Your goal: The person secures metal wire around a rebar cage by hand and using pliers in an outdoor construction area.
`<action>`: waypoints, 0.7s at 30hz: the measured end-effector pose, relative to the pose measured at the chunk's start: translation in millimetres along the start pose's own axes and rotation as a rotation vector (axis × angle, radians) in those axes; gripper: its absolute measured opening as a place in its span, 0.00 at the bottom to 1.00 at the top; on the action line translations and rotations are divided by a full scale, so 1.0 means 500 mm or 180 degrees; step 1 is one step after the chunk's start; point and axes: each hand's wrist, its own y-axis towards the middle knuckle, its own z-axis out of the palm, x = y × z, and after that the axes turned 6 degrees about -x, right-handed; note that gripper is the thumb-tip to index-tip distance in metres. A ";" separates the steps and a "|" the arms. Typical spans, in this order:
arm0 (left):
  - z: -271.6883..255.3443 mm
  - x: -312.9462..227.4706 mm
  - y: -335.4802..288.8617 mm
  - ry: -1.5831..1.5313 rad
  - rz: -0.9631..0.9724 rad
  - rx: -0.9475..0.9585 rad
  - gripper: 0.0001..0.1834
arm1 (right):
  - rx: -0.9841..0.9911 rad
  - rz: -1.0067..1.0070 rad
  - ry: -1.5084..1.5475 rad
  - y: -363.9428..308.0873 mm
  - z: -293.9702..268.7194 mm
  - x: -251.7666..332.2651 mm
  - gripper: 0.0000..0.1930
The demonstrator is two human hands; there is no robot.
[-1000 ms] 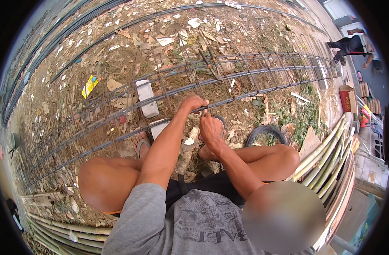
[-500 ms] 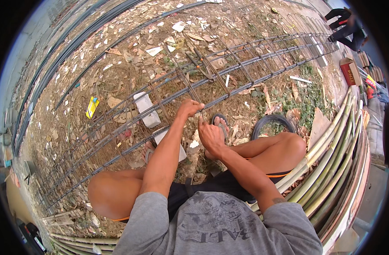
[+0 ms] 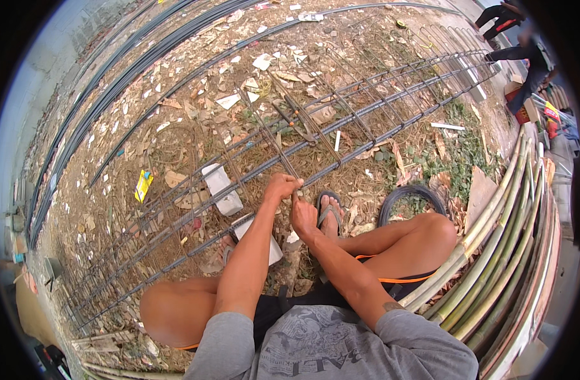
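Since the earlier frame, one co-worker's leg (image 3: 526, 88) has shifted across the red box (image 3: 530, 111) beyond the far right end of the rebar cage (image 3: 376, 140). Both hands have stayed at the cage's near bar.

Cage lies on littered ground in front of the seated person, running from lower left to upper right. Left hand (image 3: 281, 187): fingers drawn in at the near bar, beside a stirrup; whether it grasps the bar or something smaller cannot be told. Right hand (image 3: 304, 216): just on the near side of the cage, fingers folded, index raised toward the bar; any item held cannot be told.

Pliers-like tool (image 3: 308, 134) with orange marks rests at the cage, past the hands. One pale block (image 3: 221, 190) sits beneath the cage. Wire coil (image 3: 385, 208) and bamboo poles (image 3: 493, 221) lie to the cage's near right.
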 end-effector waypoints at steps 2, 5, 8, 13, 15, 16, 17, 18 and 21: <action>0.000 0.004 0.013 0.0039 0.0067 -0.0157 0.23 | -0.0028 0.0069 0.0137 0.009 0.012 -0.001 0.20; -0.005 0.022 0.028 0.0072 -0.0212 -0.0280 0.28 | 0.0187 0.0521 0.0579 0.003 0.013 0.028 0.17; -0.014 -0.020 0.037 0.0564 -0.0139 0.0319 0.29 | -0.0030 0.0503 0.1370 0.014 0.036 0.005 0.22; -0.009 0.023 0.056 0.0422 -0.0328 0.0351 0.28 | -0.0063 0.0331 0.1954 0.000 0.056 0.012 0.26; 0.001 0.028 0.044 0.0275 -0.0360 0.0182 0.28 | -0.0107 0.0297 0.1930 -0.029 0.060 0.007 0.26; 0.005 0.031 0.037 0.0167 -0.0291 0.0047 0.27 | -0.0052 0.0408 0.1845 -0.051 0.061 0.007 0.26; 0.007 0.033 0.030 0.0055 -0.0221 -0.0099 0.26 | 0.0004 0.0507 0.1761 -0.070 0.064 0.006 0.25; 0.008 0.033 0.026 0.0018 -0.0100 -0.0264 0.25 | 0.0103 0.0406 0.1583 -0.085 0.065 0.002 0.24; 0.024 0.014 0.004 -0.0026 0.0210 -0.0779 0.22 | 0.0572 0.0156 0.1002 -0.113 0.052 -0.024 0.21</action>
